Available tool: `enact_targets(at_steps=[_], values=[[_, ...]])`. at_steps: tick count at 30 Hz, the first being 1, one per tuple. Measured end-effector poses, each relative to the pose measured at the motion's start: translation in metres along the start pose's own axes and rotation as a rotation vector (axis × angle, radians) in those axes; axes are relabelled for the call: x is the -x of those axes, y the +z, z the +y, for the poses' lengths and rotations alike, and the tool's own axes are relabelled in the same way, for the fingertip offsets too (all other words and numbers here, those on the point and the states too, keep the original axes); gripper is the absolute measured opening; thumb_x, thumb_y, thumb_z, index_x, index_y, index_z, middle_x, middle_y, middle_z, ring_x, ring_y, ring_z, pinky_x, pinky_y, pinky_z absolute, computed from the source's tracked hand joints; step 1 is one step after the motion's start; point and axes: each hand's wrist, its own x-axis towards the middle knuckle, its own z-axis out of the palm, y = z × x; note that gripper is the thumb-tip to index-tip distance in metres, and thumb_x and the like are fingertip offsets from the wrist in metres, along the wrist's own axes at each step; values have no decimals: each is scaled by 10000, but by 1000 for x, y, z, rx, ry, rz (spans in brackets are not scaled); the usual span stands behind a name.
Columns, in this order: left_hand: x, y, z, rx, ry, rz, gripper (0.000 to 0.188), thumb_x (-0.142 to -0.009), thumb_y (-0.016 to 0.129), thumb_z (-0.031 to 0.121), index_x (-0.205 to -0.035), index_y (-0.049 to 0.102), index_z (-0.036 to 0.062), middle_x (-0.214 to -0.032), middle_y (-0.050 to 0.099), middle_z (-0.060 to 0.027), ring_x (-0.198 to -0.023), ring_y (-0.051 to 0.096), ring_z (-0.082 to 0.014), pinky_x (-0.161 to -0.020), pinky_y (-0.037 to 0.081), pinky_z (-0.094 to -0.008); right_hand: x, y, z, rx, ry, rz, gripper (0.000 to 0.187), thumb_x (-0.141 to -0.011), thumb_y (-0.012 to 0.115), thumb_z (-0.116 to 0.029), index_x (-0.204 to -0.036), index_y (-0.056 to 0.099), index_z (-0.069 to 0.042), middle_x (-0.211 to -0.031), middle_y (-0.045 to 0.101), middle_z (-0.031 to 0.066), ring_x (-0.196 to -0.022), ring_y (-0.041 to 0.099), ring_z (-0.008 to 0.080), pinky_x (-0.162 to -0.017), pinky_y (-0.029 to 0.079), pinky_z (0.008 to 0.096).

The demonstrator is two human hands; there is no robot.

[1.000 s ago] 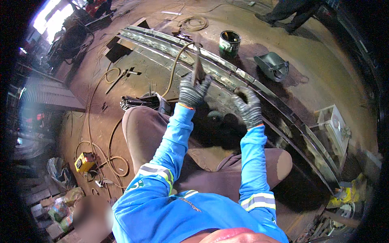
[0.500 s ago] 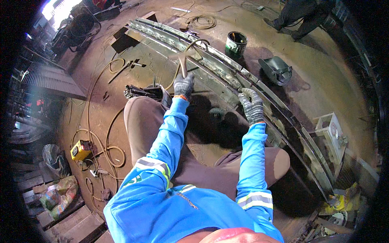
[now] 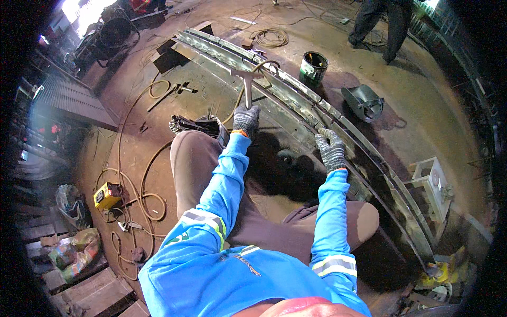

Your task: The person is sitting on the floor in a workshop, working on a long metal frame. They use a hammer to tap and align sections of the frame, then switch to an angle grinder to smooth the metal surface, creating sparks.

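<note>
My left hand (image 3: 246,121), in a grey knitted glove, is closed round the handle of a chipping hammer (image 3: 248,90). The hammer stands roughly upright, its crosswise head over the near side of a long curved steel beam (image 3: 296,98). Also gloved, my right hand (image 3: 332,152) rests at the beam's near edge with its fingers bent over the metal. The palm side of that hand is hidden. The beam, made of several parallel strips, runs from the upper left to the lower right beyond my folded legs.
A can of thin rods (image 3: 214,127) stands by my left knee. Past the beam are a dark bucket (image 3: 313,68) and a welding helmet (image 3: 363,102). Hoses (image 3: 140,195) coil at left near a yellow box (image 3: 107,195). A white frame (image 3: 430,187) stands right; another person's legs (image 3: 383,26) are at the back.
The hammer was smeared by motion and now shows sharply, its head clear above my left hand. My right hand stays at the beam. The other person's legs have shifted stance.
</note>
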Motion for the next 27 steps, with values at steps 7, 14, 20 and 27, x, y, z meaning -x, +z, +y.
enact_targets(at_steps=[7,14,20,27], values=[[36,5,80,411,47,-206,180,-876,521,225,-946,581,70,-579,510,-9,-412,455,-119,-361,370,-251,-3,4,12,-134,183,-65,238,-808,639,-93,-1027,607,-6,-942,644,114,-842,599,171,-792,472,314],[41,4,66,2,399,174,206,-896,475,172,-1043,517,34,-648,527,-38,-466,474,-96,-387,386,-246,3,5,11,-73,97,-81,255,-810,648,-144,-1021,608,-5,-949,645,130,-854,604,201,-801,467,320],[42,17,73,121,347,88,169,-870,584,238,-834,523,85,-603,491,-15,-531,474,-95,-443,355,-253,-2,7,13,-507,307,-38,168,-816,635,-80,-977,639,-32,-861,628,30,-717,560,112,-664,481,263],[30,6,44,-149,425,258,152,-887,552,171,-839,517,31,-702,544,-32,-615,445,-103,-547,396,-288,0,8,0,-277,52,66,183,-817,637,-110,-980,627,-26,-878,634,44,-772,580,125,-702,487,269]])
